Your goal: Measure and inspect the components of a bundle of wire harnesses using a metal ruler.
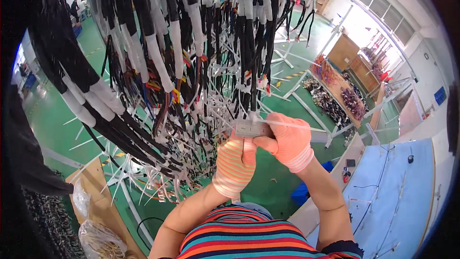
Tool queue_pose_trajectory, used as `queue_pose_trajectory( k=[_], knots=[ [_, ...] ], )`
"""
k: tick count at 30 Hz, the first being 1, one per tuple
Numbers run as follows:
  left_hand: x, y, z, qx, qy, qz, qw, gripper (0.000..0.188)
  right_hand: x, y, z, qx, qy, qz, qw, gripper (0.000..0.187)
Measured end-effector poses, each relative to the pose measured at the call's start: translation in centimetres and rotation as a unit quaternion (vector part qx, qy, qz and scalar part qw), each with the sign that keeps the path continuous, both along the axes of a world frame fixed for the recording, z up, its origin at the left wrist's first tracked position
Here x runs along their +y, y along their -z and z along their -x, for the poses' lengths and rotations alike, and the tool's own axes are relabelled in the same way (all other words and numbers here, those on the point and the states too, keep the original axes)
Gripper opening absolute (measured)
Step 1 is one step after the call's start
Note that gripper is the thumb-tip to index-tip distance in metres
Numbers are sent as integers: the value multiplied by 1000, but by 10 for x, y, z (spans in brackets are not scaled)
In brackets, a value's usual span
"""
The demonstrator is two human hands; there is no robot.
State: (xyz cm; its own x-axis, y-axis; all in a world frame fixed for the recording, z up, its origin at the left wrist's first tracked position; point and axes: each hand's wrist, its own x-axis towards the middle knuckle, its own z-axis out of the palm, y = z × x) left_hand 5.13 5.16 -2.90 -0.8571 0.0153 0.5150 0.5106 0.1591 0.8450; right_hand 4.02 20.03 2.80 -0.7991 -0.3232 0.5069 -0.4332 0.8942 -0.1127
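bright light | glare — below upper-right windows [380, 5] | dark, curved fisheye rim

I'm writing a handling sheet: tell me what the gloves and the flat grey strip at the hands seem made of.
Gloves: likely knitted fabric, matte; fine ribbing shows. Flat grey strip: perhaps plastic, card or thin metal, smooth; straight edges suggest stiffness, but the look leaves it open.

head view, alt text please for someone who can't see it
A person's gloved left hand and right hand hold a small pale label near hanging bundles of black cables, above a green floor; a blue board is at lower right.
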Motion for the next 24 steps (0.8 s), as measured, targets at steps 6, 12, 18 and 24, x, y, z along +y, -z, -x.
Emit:
queue_pose_trajectory(
  k=[6,12,18,24],
  knots=[
    [-4,1,6,-32,109,-2,994,11,9,2,16,61,-34,-44,997,52],
    [3,-1,5,-77,105,-50,990,16,15,4,22,67,-134,56,987,50],
    [6,9,29,193,60,159,966,21,14,11,12,-162,-35,325,931,21],
    [-11,29,70,104,-272,97,952,33,34,18,48,-90,17,363,927,11]
  ],
)
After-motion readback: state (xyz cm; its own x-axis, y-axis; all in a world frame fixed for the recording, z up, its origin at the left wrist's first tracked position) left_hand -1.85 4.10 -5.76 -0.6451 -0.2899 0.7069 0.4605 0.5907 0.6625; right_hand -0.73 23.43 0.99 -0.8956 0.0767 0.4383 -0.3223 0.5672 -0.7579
